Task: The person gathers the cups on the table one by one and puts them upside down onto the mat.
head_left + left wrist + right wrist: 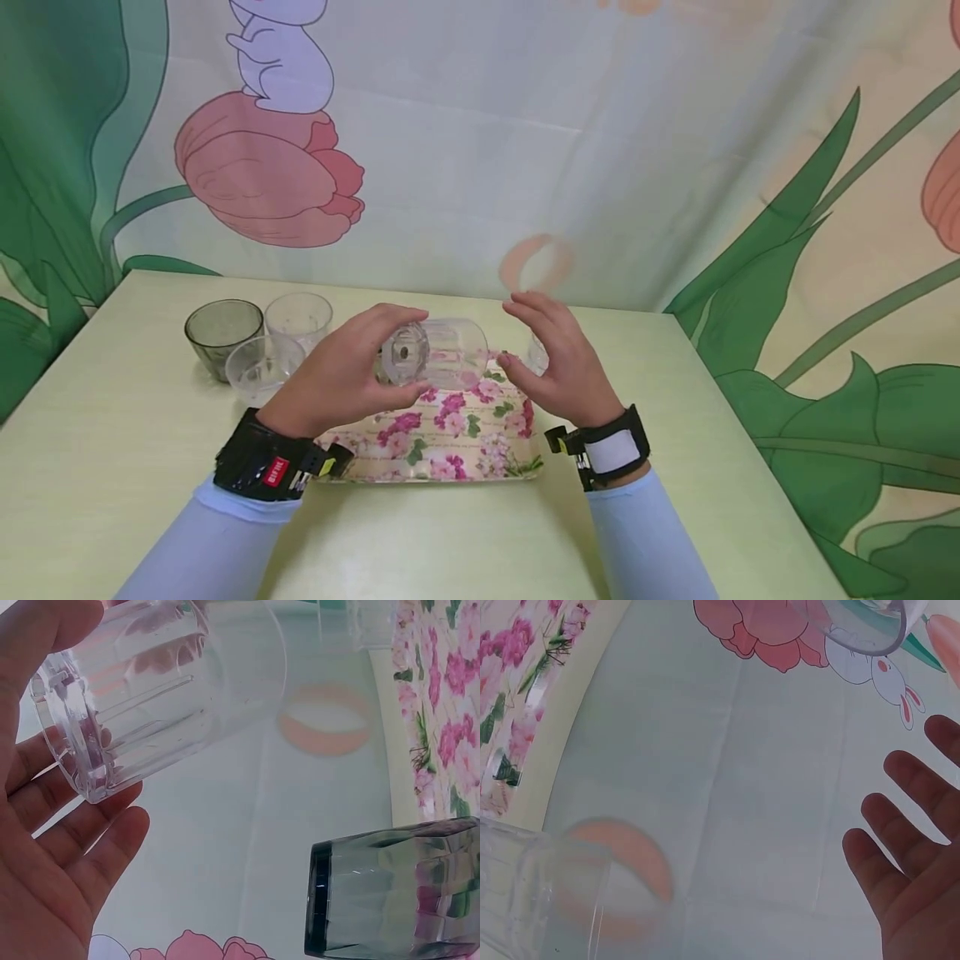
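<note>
My left hand (pixel 341 367) grips a clear drinking glass (pixel 456 350) by its thick base, thumb on one side and fingers on the other. The glass lies sideways in the air above a floral tray (pixel 450 450), its mouth pointing right. My right hand (pixel 551 358) is just beyond that mouth, fingers spread and loosely bent, holding nothing. Another clear glass (pixel 525 892) stands on the tray, mostly behind my right hand in the head view. A smoky grey glass (pixel 390 892), also at the tray, is almost hidden behind my left hand in the head view.
Left of the tray, a smoky glass (pixel 217 342) and two clear glasses, one farther back (pixel 300 317) and one in front (pixel 258 371), stand close together on the pale table (pixel 112 467). A printed curtain (pixel 450 150) hangs behind the table.
</note>
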### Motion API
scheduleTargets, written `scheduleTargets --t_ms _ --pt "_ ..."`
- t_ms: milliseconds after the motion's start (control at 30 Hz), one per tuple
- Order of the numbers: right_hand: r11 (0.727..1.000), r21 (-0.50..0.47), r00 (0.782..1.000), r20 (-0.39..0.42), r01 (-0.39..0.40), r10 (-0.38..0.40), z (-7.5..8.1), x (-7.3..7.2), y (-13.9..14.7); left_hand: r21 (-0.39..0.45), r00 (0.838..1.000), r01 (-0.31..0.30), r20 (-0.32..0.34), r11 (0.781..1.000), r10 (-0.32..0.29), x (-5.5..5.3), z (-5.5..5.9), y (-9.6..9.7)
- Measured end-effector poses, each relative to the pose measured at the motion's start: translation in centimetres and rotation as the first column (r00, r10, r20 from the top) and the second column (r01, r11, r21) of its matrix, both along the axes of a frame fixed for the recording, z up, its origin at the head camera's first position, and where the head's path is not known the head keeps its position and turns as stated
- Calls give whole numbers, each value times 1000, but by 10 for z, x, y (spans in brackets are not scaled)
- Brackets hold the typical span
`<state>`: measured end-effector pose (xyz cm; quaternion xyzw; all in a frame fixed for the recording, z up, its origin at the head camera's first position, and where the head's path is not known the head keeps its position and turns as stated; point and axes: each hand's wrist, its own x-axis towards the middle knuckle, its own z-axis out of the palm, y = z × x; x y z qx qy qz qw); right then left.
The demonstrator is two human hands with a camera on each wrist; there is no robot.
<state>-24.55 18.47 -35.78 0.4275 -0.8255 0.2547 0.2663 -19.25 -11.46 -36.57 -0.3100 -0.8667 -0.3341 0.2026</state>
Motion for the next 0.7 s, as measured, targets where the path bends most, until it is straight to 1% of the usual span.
scheduleTargets --t_ms 133,300,467,600,700 --pt "1000 14 1000 14 3 -4 -3 0 0 -17 1000 -1 6 1000 1 0 -1 1" --pt "1000 15 1000 6 8 -8 -2 -1 0 -38 1000 -15 -1 999 15 0 0 3" --pt "999 33 1000 21 15 -16 -1 -2 0 -62 999 -30 9 998 31 -1 -1 4" --pt "999 34 999 32 14 -15 -1 -2 0 -81 999 -21 29 996 24 -4 -1 5" --pt "999 36 999 34 10 -11 -1 -1 0 -94 999 -16 29 995 19 -8 -1 6"
